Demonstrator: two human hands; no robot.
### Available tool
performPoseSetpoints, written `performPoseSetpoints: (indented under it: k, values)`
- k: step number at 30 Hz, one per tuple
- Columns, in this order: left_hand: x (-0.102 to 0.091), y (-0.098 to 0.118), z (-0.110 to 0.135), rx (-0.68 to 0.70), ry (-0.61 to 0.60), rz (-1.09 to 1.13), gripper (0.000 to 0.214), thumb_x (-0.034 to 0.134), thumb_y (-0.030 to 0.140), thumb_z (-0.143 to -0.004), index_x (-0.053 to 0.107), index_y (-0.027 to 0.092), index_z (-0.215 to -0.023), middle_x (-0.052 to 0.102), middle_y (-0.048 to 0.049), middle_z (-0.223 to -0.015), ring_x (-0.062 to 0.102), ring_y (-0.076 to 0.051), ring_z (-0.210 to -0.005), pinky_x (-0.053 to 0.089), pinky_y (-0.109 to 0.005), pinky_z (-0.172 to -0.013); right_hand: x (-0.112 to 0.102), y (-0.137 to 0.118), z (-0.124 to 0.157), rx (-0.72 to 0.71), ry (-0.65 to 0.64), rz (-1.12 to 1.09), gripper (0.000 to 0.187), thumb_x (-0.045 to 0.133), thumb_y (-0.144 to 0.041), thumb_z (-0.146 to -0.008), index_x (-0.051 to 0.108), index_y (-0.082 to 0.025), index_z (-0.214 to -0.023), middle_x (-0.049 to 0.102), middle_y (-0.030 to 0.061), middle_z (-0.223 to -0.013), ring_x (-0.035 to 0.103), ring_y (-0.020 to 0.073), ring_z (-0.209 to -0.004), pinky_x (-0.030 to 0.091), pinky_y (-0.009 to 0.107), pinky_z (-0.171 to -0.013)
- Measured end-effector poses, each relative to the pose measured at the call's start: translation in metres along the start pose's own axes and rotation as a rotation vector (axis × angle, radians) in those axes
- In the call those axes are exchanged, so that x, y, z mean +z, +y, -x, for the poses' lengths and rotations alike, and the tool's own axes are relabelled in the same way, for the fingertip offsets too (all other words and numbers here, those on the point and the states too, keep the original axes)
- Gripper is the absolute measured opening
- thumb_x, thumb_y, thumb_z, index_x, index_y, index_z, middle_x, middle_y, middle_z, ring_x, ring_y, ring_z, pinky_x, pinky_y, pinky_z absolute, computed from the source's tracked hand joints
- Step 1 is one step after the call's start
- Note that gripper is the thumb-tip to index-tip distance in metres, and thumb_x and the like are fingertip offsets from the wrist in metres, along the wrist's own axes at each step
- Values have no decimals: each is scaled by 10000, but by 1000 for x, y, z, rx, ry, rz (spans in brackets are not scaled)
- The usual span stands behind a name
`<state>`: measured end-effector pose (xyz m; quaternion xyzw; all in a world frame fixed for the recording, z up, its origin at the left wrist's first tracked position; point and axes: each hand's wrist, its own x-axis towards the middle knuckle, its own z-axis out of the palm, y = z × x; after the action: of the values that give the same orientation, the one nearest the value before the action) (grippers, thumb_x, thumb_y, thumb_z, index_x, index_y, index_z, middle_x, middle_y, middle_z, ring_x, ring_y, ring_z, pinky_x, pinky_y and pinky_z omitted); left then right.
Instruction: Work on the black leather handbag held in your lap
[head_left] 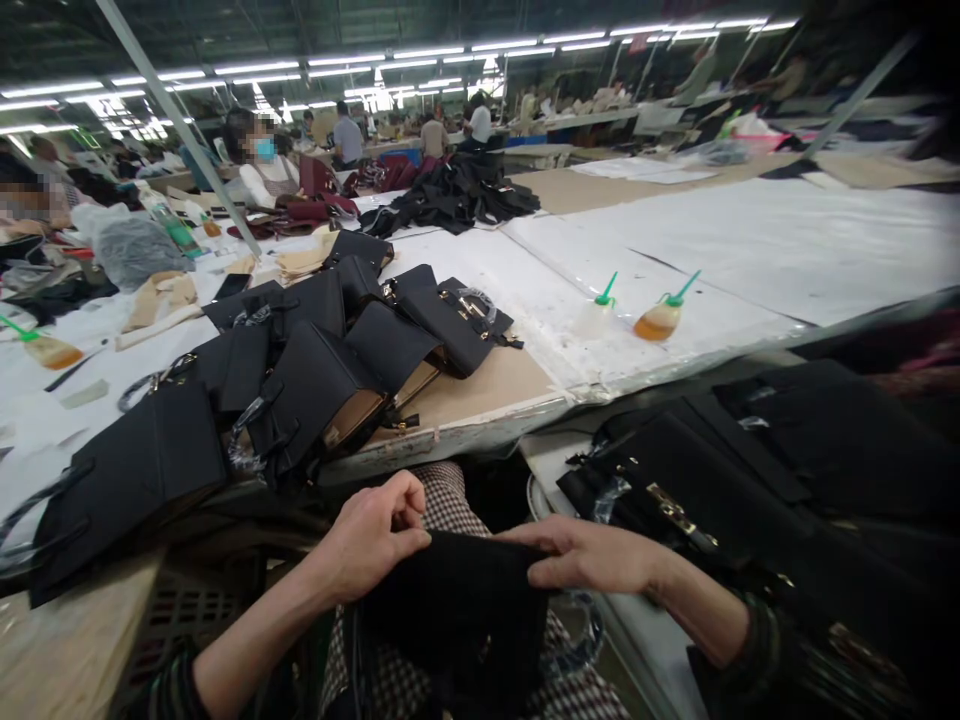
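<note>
A black handbag (457,610) rests on my lap over checked trousers. My left hand (375,535) pinches its top edge on the left with curled fingers. My right hand (589,555) grips the same top edge on the right, fingers laid flat along it. Both hands sit below the table's front edge. The lower part of the bag is dark and hard to make out.
Several black handbags (300,370) lie piled on the white table (675,250) ahead. More black bags with gold clasps (735,480) are stacked at my right. Two glue bottles with green nozzles (660,318) stand on the table. Other people work at far tables.
</note>
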<state>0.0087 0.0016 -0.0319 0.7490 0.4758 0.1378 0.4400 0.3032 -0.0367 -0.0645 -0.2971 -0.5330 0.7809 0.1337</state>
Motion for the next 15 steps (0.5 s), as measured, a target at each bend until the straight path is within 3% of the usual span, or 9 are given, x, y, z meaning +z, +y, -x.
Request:
performPoseSetpoints:
  k: [3, 5, 7, 9, 11, 15]
  values:
    - [0, 2, 1, -7, 6, 9, 177, 657, 177, -764, 518, 220, -864, 679, 57, -756, 608, -139, -715, 386, -250, -666, -6, -9, -9, 14, 17, 26, 742, 756, -303, -804, 449, -165, -1466, 534, 114, -1427, 463, 284, -1337, 375, 384, -1116]
    - [0, 3, 2, -11, 6, 18, 181, 657, 175, -763, 519, 218, -872, 678, 56, -758, 607, -137, -712, 387, -248, -662, -4, -16, -25, -24, 45, 124, 712, 779, -317, -788, 497, -173, -1426, 564, 98, -1390, 506, 268, -1286, 401, 342, -1077]
    - [-1, 5, 3, -16, 5, 26, 195, 662, 173, -759, 519, 217, -884, 680, 54, -764, 607, -136, -712, 389, -246, -662, 3, -22, -46, -86, 62, 304, 495, 773, -355, -796, 647, -175, -1239, 686, 34, -1120, 621, 222, -1029, 481, 276, -894]
    - [-2, 5, 5, -25, 12, 37, 214, 671, 172, -752, 518, 217, -895, 684, 51, -767, 608, -137, -714, 391, -244, -665, 12, -25, -65, -145, 83, 487, 230, 748, -373, -817, 707, -158, -889, 608, -48, -736, 548, 135, -691, 430, 214, -635]
    - [-4, 4, 9, -34, 25, 48, 226, 683, 179, -747, 520, 216, -899, 691, 46, -772, 611, -140, -724, 395, -244, -675, 19, -24, -76, -172, 85, 554, 327, 676, -382, -877, 582, -156, -660, 412, -79, -580, 372, 90, -548, 300, 212, -508]
    - [-6, 2, 15, -31, 41, 62, 222, 708, 194, -737, 531, 214, -869, 696, 42, -773, 611, -142, -728, 402, -244, -684, 17, -12, -70, -126, 2, 390, 430, 521, -460, -977, 470, -169, -664, 360, -68, -622, 310, 89, -560, 257, 217, -498]
